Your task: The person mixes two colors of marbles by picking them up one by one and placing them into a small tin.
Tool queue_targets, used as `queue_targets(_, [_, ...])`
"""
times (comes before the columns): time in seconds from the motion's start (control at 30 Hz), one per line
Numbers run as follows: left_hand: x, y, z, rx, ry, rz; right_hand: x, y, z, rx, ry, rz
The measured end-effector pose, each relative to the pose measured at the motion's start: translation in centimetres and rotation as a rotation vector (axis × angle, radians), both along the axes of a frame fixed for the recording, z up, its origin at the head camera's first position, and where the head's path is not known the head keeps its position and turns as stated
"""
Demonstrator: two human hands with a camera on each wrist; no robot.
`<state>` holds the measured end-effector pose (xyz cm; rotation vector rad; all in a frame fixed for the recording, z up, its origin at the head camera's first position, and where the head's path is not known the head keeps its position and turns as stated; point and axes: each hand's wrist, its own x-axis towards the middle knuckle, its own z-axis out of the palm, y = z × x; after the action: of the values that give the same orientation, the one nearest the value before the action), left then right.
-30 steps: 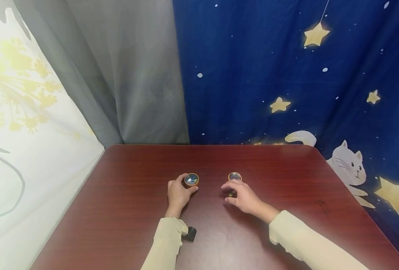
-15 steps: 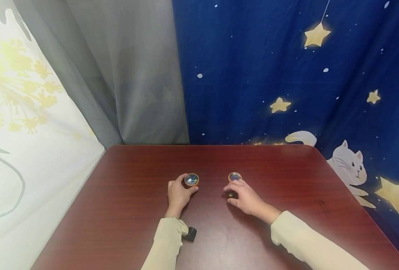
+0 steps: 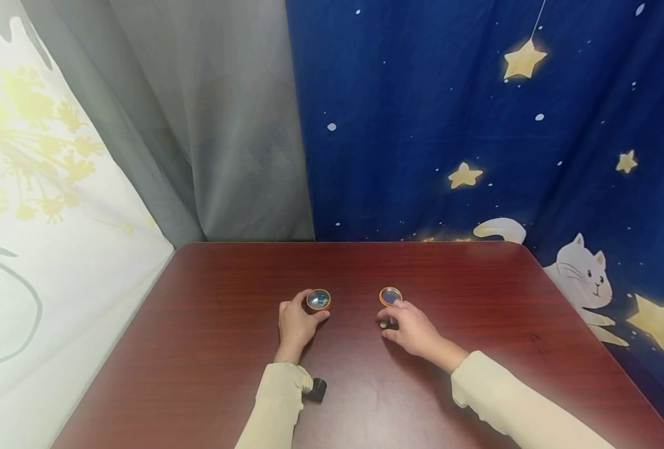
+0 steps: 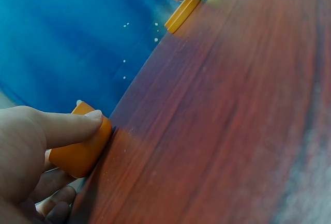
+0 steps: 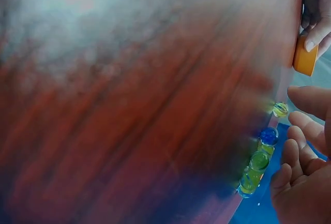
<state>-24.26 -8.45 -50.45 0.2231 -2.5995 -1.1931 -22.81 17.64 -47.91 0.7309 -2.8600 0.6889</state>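
**Two hands at small orange cups on a dark red table**

Seen from above and in front: a dark red wooden table (image 3: 478, 299) with rounded corners, filling the lower half of the head view. Behind it, a deep blue curtain (image 3: 422, 125) printed with yellow stars and a white cat, next to a grey drape (image 3: 208, 125) and a white cloth with yellow flowers (image 3: 40, 187) on the left.

Reaching in from the bottom edge, two arms in cream sleeves. Left hand (image 3: 295, 324) curled around a small orange cup (image 3: 318, 299), thumb and fingers clamped on its side wall, cup standing upright near the middle of the table with coloured marbles inside. Same grip close up in the left wrist view: left thumb pressed flat against the orange wall (image 4: 83, 149).

Right hand (image 3: 412, 327) resting well apart from the left, just in front of a second orange cup (image 3: 390, 295), fingers loosely bent and slightly apart, holding nothing that can be made out. In the right wrist view, a short row of glass marbles (image 5: 261, 162), green, blue and yellow, lying on the table just beside the right fingertips (image 5: 297, 133); touching or not, cannot tell.

Smallest item: a black object (image 3: 318, 389) by the left sleeve cuff
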Motion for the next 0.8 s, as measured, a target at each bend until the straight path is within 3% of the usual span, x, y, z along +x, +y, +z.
queue_targets(0.8, [0.07,-0.04,0.01,-0.001,-0.004,0.003,-0.55,-0.36,-0.15,0.014,-0.043,-0.031])
